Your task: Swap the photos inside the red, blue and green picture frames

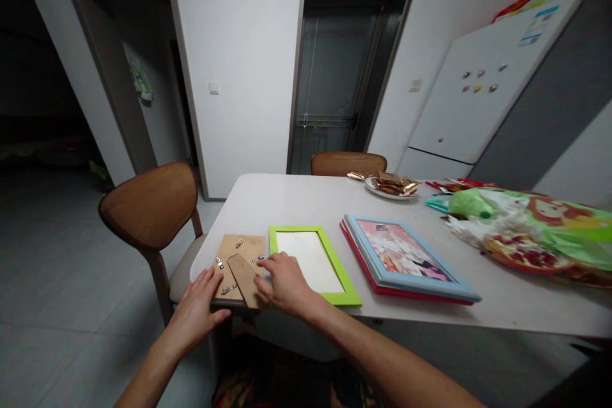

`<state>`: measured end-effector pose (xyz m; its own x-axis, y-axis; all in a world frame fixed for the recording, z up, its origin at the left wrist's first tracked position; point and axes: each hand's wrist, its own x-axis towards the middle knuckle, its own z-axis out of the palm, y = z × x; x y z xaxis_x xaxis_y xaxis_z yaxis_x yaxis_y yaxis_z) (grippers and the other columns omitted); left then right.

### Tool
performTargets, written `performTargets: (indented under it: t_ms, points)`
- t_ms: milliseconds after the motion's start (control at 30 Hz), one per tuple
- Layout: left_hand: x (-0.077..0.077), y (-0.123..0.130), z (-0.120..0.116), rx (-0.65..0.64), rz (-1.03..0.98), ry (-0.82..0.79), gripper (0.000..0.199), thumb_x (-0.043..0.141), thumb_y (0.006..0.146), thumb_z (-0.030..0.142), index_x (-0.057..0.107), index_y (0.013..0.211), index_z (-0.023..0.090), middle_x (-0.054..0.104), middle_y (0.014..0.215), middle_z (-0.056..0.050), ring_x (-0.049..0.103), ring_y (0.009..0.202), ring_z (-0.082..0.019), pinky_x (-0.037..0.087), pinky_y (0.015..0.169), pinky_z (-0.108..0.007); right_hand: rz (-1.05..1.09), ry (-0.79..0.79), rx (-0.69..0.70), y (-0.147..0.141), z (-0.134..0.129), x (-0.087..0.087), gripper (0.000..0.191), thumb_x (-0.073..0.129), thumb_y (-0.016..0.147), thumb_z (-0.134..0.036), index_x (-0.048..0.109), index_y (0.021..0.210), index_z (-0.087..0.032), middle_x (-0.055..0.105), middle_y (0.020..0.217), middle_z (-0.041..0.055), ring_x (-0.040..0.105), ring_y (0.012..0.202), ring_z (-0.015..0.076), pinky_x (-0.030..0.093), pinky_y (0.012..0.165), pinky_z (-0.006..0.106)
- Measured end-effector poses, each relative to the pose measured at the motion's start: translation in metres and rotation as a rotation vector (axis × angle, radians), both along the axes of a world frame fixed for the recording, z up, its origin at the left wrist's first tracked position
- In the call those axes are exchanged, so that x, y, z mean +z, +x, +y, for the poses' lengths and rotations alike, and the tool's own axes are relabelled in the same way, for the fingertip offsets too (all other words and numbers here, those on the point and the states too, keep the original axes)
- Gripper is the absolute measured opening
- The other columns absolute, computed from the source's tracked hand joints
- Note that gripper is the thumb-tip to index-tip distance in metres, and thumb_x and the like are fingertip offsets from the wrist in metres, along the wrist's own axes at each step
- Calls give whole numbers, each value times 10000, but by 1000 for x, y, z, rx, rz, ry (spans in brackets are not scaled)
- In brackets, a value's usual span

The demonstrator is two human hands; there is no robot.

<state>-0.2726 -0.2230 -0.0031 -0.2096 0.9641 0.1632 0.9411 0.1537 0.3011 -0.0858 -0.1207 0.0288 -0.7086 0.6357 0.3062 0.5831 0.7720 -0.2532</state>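
A brown backing board [246, 247] with metal clips and a stand leg [242, 275] lies at the table's near left corner. My left hand [197, 306] rests at the board's left edge, fingers spread, holding nothing. At the board's right edge is my right hand [284, 280], its fingers bent but apart, near a metal clip. Just right of the board lies a green picture frame [335, 261] with a white sheet [308, 259] inside; my right hand and forearm cover part of its left and near side.
A stack of frames, a light blue one [406, 283] on top, lies to the right. Beyond are a plate of wrapped snacks [392, 185] and plastic bags [559, 210]. Wooden chairs stand at the left [153, 204] and far side [349, 164].
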Motion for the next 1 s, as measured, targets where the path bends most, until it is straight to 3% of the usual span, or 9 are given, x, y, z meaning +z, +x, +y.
performTargets:
  t_ms: [133,300,467,600,767,1000]
  points:
    - [-7,-8,-2,15,-18,89,466,579,648,245,497,1090,122,447,1237,-148,374,1164,-266,305,968,-401,-47,9,52,-24,-25,-4,474,486,665,-536,545,979,-186,538,905,100,442,871,243,303,752,381]
    - [3,1,1,-12,-49,195,413,589,654,265,522,1049,168,501,1191,-108,452,1105,-238,365,933,-381,97,-68,34,-20,-20,-2,462,568,628,-313,499,1075,-221,518,925,70,445,871,207,335,740,333]
    - [29,36,10,-100,-49,306,387,586,685,268,520,1052,164,511,1177,-107,453,1103,-211,367,941,-361,257,-103,62,23,-4,18,403,537,623,-215,551,1026,-199,529,942,61,458,877,186,359,773,317]
    - [40,78,25,-198,-76,243,368,602,683,231,530,1031,134,519,1163,-127,455,1097,-215,366,943,-341,242,-176,37,72,10,23,383,503,619,-171,579,994,-176,546,977,72,483,904,183,370,820,318]
    - [34,117,48,-279,-98,133,329,574,714,237,521,1026,149,515,1169,-104,445,1100,-206,347,950,-331,169,-217,-50,113,27,15,396,486,611,-172,591,993,-169,553,1023,84,495,944,196,364,855,333]
    - [24,127,64,-282,-32,50,227,503,753,228,528,963,143,508,1152,-113,446,1086,-212,330,931,-345,154,-136,-88,118,44,-8,405,486,627,-194,597,1009,-122,555,1031,99,485,959,187,351,868,302]
